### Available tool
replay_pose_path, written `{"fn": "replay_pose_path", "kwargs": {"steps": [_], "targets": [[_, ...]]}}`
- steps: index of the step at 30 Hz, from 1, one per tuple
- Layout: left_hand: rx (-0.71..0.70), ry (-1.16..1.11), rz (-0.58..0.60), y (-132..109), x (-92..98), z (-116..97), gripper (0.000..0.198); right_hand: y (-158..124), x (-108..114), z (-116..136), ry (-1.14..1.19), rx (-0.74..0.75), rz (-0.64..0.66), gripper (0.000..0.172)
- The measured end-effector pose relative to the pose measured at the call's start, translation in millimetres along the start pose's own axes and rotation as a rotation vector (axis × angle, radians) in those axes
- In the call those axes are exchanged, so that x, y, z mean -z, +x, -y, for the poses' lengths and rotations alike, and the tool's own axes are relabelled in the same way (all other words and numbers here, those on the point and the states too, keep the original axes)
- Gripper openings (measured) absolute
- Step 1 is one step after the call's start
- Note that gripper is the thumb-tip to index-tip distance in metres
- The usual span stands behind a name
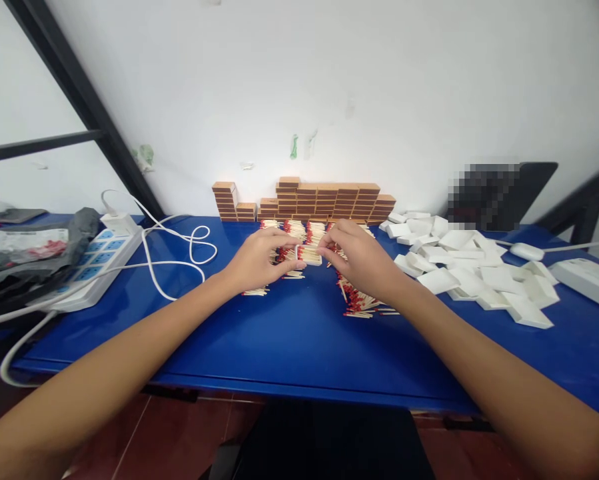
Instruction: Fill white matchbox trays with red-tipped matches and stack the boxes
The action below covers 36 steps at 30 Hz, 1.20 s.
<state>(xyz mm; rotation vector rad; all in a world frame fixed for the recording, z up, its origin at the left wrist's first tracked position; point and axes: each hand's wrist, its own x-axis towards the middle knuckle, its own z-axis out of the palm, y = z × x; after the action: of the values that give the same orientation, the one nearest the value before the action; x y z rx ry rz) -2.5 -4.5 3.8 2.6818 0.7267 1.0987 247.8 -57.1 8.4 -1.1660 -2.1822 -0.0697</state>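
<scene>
Between my two hands is a small white matchbox tray (310, 261) with red-headed matches lying in it. My left hand (259, 259) grips the tray's left end between thumb and fingers. At its right end, my right hand (354, 253) has its fingers pinched together by the matches; whether a match sits in that pinch is too small to tell. Heaps of loose matches (362, 301) lie under and around both hands, with more rows of matches (316, 230) just behind the tray.
Brown matchboxes (324, 200) are stacked along the wall. A pile of white trays (472, 263) covers the right side, near a dark tablet-like object (534, 193). A power strip (99, 260) with white cables (152, 257) and black plastic bags (29, 267) occupy the left of the blue table (279, 353).
</scene>
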Motion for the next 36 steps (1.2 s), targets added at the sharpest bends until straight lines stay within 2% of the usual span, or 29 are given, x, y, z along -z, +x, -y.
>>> {"fn": "replay_pose_path", "kwargs": {"steps": [15,23,29,36], "targets": [[-0.019,0.001,0.021,0.5,-0.7,-4.7,0.036,-1.1,-5.3,2.7,0.087,-0.016,-0.034,0.008],[0.008,-0.001,0.023,1.8,0.9,-6.2,0.038,-1.9,-3.4,7.1,0.083,-0.058,0.004,0.002],[0.002,0.005,0.008,1.5,1.4,-6.4,0.035,-0.5,-0.7,7.6,0.088,-0.108,0.003,0.010],[-0.007,-0.009,0.020,1.0,-0.4,-3.7,0.039,0.0,-2.9,2.9,0.151,-0.143,0.036,0.010]]}}
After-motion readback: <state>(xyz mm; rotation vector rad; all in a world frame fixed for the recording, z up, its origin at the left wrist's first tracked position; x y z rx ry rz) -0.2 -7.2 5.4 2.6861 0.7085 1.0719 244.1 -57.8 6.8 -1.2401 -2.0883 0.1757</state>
